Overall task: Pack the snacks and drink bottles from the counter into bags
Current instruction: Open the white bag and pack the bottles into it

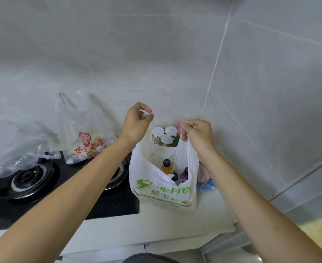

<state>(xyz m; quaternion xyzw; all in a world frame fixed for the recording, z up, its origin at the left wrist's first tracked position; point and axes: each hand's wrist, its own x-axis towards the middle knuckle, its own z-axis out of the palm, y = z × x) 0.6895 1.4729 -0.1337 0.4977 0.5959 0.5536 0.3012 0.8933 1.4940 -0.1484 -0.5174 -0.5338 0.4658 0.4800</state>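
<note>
Counter [203, 211], both grips pinching bag handles [191, 154]

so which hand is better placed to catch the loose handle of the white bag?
Probably left. The left hand hovers by the white bag's slack left side, fingers curled, apparently holding nothing. The right hand already pinches the right handle taut.

I see a white plastic bag [162, 188] with green lettering standing upright on the pale worktop [203, 215], just beside the hob, its mouth open. Inside it stand three drink bottles: an orange one [165, 166] with a dark cap, a purple-labelled one [185, 174], and a dark-capped one [174, 176] between them. On the hob sits a clear bag [89, 141] with red print, filled and upright.
</note>
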